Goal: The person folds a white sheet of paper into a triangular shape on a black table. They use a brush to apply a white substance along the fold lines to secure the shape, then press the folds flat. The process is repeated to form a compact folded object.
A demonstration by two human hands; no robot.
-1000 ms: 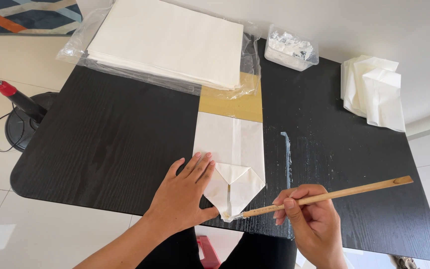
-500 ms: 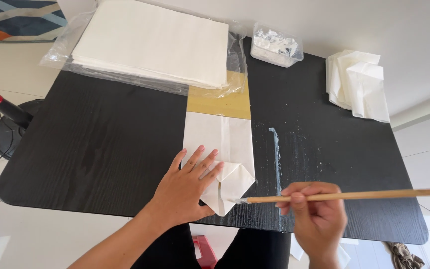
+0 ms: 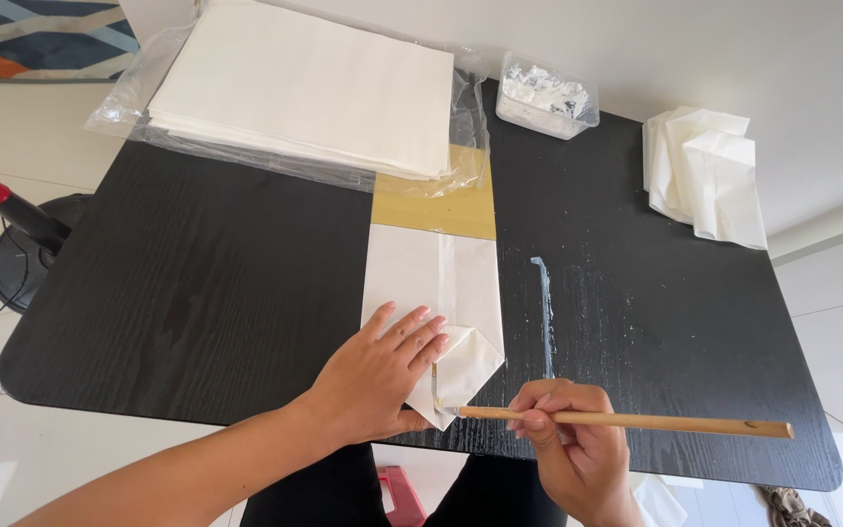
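A folded white paper bag (image 3: pixel 433 283) lies on the black table (image 3: pixel 197 283), its near end folded into a point (image 3: pixel 462 371). My left hand (image 3: pixel 378 376) presses flat on that near end, fingers spread. My right hand (image 3: pixel 568 454) grips a long wooden stick (image 3: pixel 636 422) held level, its left tip touching the bag's folded corner near the table's front edge.
A stack of white sheets in clear plastic (image 3: pixel 304 88) and a yellow board (image 3: pixel 436 203) lie at the back. A small clear tub of white paste (image 3: pixel 545 98) and folded white bags (image 3: pixel 706 176) sit back right. White paste streaks (image 3: pixel 541 312) mark the table. A stand (image 3: pixel 12 215) is at left.
The stick has swung from tilted to level, and its tip has moved to the bag's folded corner. My left hand stays pressed on the bag.
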